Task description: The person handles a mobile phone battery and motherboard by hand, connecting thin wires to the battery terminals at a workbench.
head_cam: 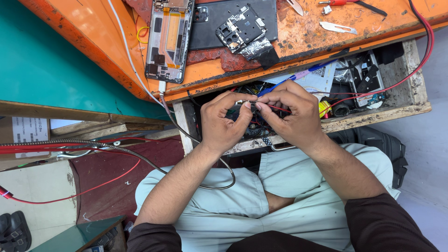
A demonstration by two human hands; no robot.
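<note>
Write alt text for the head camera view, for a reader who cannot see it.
Seen from above, a seated person's left hand and right hand pinch a thin red wire between their fingertips, over an open wooden drawer cluttered with phone parts. Above it, an orange workbench holds an opened phone, a loose phone frame and a scalpel blade.

A single camera worn on the person's head looks steeply down from close above, so the lap in pale green trousers fills the bottom of the frame and both forearms run up from the lower edge to the left hand and right hand at the centre. The worn orange wooden workbench slants across the top of the frame, with the open wooden drawer below it at upper right and the floor visible at lower left.
</note>
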